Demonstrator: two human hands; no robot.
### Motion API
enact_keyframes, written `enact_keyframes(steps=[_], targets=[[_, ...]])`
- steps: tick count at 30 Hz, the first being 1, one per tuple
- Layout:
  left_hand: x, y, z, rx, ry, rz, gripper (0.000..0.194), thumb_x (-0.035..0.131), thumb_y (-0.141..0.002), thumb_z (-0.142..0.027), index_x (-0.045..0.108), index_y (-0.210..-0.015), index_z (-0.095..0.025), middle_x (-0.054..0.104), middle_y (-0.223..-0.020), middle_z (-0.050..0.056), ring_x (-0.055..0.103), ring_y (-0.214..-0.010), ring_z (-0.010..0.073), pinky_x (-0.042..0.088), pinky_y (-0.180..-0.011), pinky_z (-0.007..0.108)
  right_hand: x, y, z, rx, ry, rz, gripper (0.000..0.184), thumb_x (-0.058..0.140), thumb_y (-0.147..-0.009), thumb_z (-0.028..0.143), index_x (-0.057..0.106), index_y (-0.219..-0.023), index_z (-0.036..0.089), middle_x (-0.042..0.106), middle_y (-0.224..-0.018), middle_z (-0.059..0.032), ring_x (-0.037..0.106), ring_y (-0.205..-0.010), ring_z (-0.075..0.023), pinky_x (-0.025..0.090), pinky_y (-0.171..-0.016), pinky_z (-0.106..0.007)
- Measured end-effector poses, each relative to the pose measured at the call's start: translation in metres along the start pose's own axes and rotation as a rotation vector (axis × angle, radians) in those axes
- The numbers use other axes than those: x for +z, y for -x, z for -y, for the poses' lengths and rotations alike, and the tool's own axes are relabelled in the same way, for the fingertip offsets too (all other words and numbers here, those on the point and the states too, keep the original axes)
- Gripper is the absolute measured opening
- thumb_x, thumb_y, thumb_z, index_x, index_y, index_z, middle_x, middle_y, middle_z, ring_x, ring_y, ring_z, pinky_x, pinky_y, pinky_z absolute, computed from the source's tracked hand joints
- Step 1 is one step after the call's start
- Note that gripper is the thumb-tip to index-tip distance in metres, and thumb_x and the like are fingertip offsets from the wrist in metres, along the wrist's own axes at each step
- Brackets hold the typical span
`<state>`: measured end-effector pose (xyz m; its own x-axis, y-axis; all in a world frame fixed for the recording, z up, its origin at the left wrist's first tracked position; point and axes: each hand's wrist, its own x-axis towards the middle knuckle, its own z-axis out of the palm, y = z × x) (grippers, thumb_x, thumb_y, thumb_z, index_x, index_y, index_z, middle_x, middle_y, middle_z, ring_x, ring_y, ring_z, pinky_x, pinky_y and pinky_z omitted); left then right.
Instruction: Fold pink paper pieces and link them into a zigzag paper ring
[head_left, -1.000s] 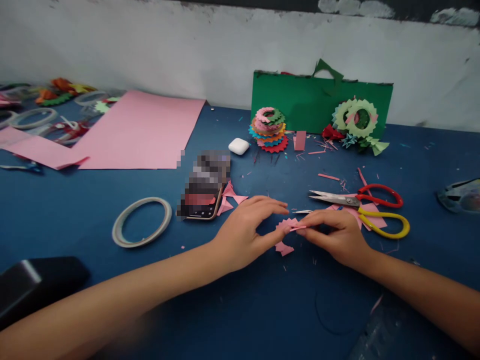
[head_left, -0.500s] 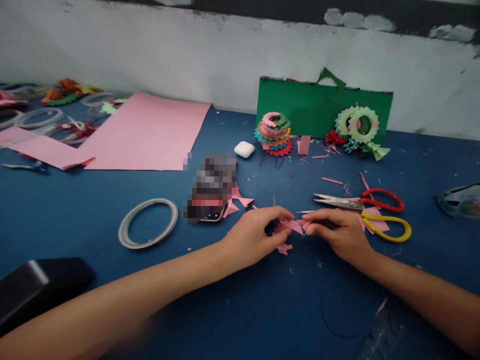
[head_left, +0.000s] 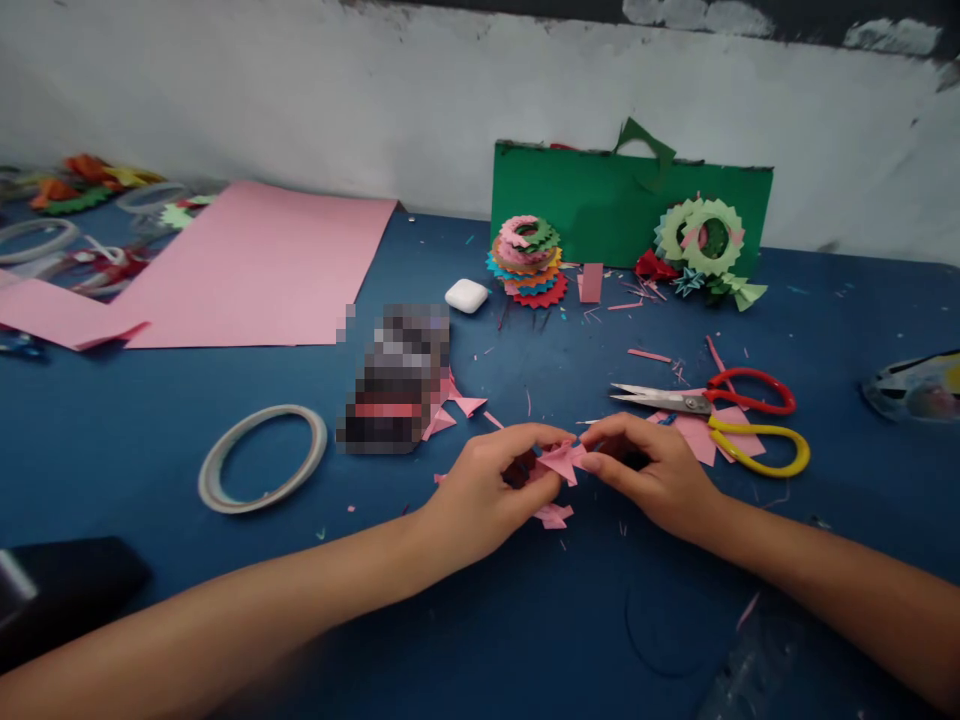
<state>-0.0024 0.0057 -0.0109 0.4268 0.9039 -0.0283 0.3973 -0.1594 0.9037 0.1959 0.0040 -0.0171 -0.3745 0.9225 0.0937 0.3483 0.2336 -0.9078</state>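
Note:
My left hand [head_left: 484,490] pinches a small folded pink paper piece [head_left: 559,461] between thumb and fingers. My right hand [head_left: 660,468] is closed at the piece's right end, thumb and index finger against it; the fingertips partly hide that end. Below and behind the left fingers lie more pink paper bits [head_left: 555,516] on the blue table. Close beyond the right hand rest scissors [head_left: 697,402] with one red and one yellow handle, blades pointing left. Pink paper scraps [head_left: 696,440] lie partly under them.
A tape roll [head_left: 262,460] and a blurred-out phone [head_left: 397,380] lie to the left, near a white earbud case [head_left: 466,295]. Farther back are a pink sheet [head_left: 255,270], a stack of toothed paper rings [head_left: 529,262] and a green board [head_left: 585,200]. A black object [head_left: 75,595] sits front left.
The folded pink piece has turned, showing a wider pointed face between my hands. My view has shifted slightly, so most things appear farther left.

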Motion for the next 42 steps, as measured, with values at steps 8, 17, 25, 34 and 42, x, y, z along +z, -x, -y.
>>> enact_keyframes(steps=[8,17,25,34,42], targets=[[-0.001,-0.001,0.003,0.123,-0.018,0.039,0.02,0.055,-0.079,-0.011,0.07,-0.093,-0.015,0.068,-0.077,0.004,0.06,-0.064,0.0121,0.047,-0.055,0.02,0.0,0.0,-0.003,-0.248,0.094,-0.032,0.029,0.068,-0.079,0.033,0.061,-0.104,0.022,0.06,-0.097,-0.0043,0.058,-0.082,-0.0135,0.05,-0.068,-0.026],[-0.003,-0.004,0.001,0.104,0.028,0.108,0.014,0.057,-0.084,-0.016,0.07,-0.088,-0.016,0.067,-0.076,0.003,0.058,-0.062,0.01,0.045,-0.055,0.019,0.001,0.002,-0.004,-0.463,0.132,0.083,0.012,0.059,-0.086,0.02,0.065,-0.096,0.019,0.063,-0.09,-0.0046,0.06,-0.081,-0.0114,0.051,-0.071,-0.023],[-0.005,-0.005,0.003,0.138,-0.047,0.117,0.014,0.056,-0.08,-0.012,0.064,-0.091,-0.017,0.063,-0.088,0.004,0.058,-0.077,0.0132,0.045,-0.063,0.021,-0.006,0.003,-0.001,-0.299,0.146,0.104,0.022,0.044,-0.091,0.02,0.06,-0.106,0.019,0.06,-0.1,-0.0076,0.058,-0.092,-0.0168,0.048,-0.08,-0.032],[-0.005,-0.004,0.003,0.07,-0.108,0.149,0.015,0.059,-0.078,-0.014,0.064,-0.092,-0.018,0.059,-0.085,0.001,0.056,-0.068,0.0089,0.043,-0.055,0.017,-0.015,0.005,0.003,-0.201,0.487,0.221,0.018,0.057,-0.086,0.034,0.064,-0.088,0.017,0.06,-0.074,-0.0021,0.057,-0.065,-0.0135,0.04,-0.059,-0.025],[-0.006,-0.004,0.006,0.089,-0.094,0.109,0.015,0.059,-0.081,-0.017,0.063,-0.096,-0.018,0.058,-0.087,0.002,0.054,-0.067,0.0078,0.042,-0.05,0.014,-0.024,0.003,0.005,-0.32,0.395,0.352,0.01,0.058,-0.086,0.023,0.063,-0.08,0.018,0.065,-0.07,0.0003,0.06,-0.062,-0.0109,0.043,-0.057,-0.022]])
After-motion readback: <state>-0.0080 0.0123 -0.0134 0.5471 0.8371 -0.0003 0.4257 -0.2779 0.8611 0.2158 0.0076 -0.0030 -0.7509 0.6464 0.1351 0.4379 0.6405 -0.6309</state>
